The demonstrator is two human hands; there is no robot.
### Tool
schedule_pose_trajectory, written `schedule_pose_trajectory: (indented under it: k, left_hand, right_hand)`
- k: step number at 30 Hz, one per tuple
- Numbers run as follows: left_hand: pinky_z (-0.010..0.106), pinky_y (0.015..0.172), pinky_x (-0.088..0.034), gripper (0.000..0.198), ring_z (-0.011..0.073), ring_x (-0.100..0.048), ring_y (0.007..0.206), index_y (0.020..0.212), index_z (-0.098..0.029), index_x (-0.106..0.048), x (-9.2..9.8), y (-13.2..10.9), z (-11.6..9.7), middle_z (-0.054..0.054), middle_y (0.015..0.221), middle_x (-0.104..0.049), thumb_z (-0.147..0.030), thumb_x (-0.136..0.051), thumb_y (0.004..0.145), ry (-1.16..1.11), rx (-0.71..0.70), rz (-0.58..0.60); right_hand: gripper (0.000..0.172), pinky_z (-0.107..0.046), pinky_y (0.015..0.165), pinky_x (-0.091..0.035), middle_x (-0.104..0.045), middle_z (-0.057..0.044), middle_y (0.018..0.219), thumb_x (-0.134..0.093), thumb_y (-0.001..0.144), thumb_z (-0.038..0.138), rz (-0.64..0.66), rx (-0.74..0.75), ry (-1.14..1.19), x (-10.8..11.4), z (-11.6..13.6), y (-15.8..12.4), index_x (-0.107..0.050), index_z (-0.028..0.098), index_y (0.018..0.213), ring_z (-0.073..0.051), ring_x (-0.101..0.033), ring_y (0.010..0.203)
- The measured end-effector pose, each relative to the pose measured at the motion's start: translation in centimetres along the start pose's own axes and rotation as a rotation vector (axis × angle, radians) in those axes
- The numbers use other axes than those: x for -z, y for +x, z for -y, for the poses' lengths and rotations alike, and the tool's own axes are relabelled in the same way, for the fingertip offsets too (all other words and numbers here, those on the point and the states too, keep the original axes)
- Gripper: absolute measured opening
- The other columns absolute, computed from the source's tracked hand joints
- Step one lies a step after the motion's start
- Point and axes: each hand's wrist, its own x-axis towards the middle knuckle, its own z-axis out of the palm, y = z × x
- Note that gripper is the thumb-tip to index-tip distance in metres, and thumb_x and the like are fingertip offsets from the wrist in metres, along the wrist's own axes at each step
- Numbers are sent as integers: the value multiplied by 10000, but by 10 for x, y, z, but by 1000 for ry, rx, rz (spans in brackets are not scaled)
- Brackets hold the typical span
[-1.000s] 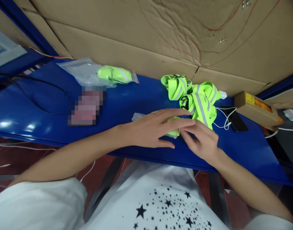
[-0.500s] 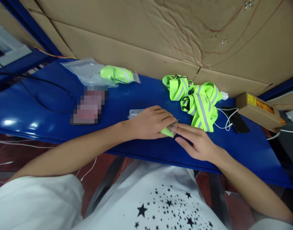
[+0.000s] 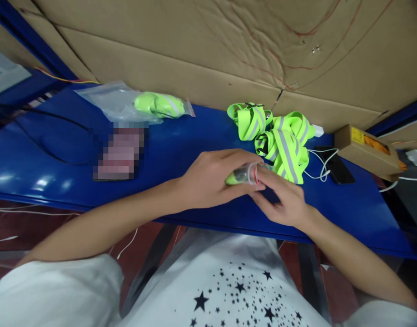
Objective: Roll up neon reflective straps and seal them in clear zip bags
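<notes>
At centre, the left hand (image 3: 213, 179) curls round a bag (image 3: 240, 175), probably light, slippery, best held by its three-o'clock mouth (image 3: 251, 173); the right hand (image 3: 286, 200) touches there, whether pinching unclear.

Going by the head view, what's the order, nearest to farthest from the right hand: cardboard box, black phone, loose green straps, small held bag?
From the right hand:
1. Small held bag: at its fingertips
2. Loose green straps: just beyond
3. Black phone: to the right
4. Cardboard box: farther right, past the phone
</notes>
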Motion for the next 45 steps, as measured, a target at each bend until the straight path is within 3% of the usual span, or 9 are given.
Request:
schedule_pose_trajectory:
  k: [4,9,12,18,22,28,32,36,45]
  left_hand:
    - [240,904,-537,352,178,-738,1040,1208,-176,-671,8,5,-6,54,1160,-772,-417,-698,954,-237,60,62]
    - [318,941,-546,491,244,-724,1099,1268,-157,-644,-1,0,-12,113,1224,-746,-506,-705,928,-115,-16,131]
    - [328,968,-551,470,238,-719,1119,1304,-179,-642,1,-2,-14,109,1244,-741,-469,-705,939,-163,-26,117]
    - [351,952,-576,446,239,-727,1091,1156,-179,-759,20,3,-5,104,1204,-763,-526,-504,1039,-716,272,59]
    - [382,928,-573,644,271,-729,1072,1192,-163,-743,12,4,9,119,1198,-759,-709,-486,969,-1099,452,148]
    - [348,911,-525,734,254,-691,1030,1265,-174,-650,-7,2,21,83,1113,-721,-687,-788,758,-1018,613,-35]
    - [329,868,-524,771,232,-671,977,1299,-167,-615,-3,2,16,76,1089,-702,-593,-870,710,-965,546,22]
    - [317,866,-526,597,219,-683,971,1256,-173,-653,1,1,14,77,1057,-729,-453,-864,773,-809,527,1]
    - [304,808,-549,527,242,-724,973,1145,-174,-762,2,5,19,109,1094,-772,-627,-697,884,-928,623,-12]
  right_hand:
    - [544,-399,990,-600,-749,-70,1210,-655,890,20,-43,-4,32,12,6,3,-602,242,1384,-232,-725,1114]
    - [241,-410,833,-612,-772,-89,987,-479,960,83,131,98,-14,6,6,4,-681,192,1034,-237,-743,954]
    - [244,-409,862,-611,-766,-101,1014,-481,964,96,99,137,-40,3,5,4,-667,185,1093,-242,-735,1000]
    - [370,-483,978,-555,-665,-103,1231,-719,917,365,-269,106,-295,21,-2,2,-670,285,1275,-308,-669,1137]
    - [278,-397,800,-574,-715,-78,1029,-721,925,271,-176,-106,36,25,-5,2,-675,270,1199,-242,-693,932]
    - [169,-266,604,-467,-576,39,697,-779,882,216,-149,-287,52,17,0,5,-614,221,843,-111,-556,621]
    - [204,-234,528,-387,-452,78,620,-802,867,262,-180,-337,-19,18,3,4,-611,215,812,-76,-448,532]
    - [148,-244,526,-404,-514,61,630,-764,901,315,-136,-294,47,23,-3,4,-654,217,886,-90,-465,532]
    - [251,-278,675,-534,-716,-19,815,-749,914,384,-115,-452,294,24,-15,4,-610,215,790,-151,-659,741]
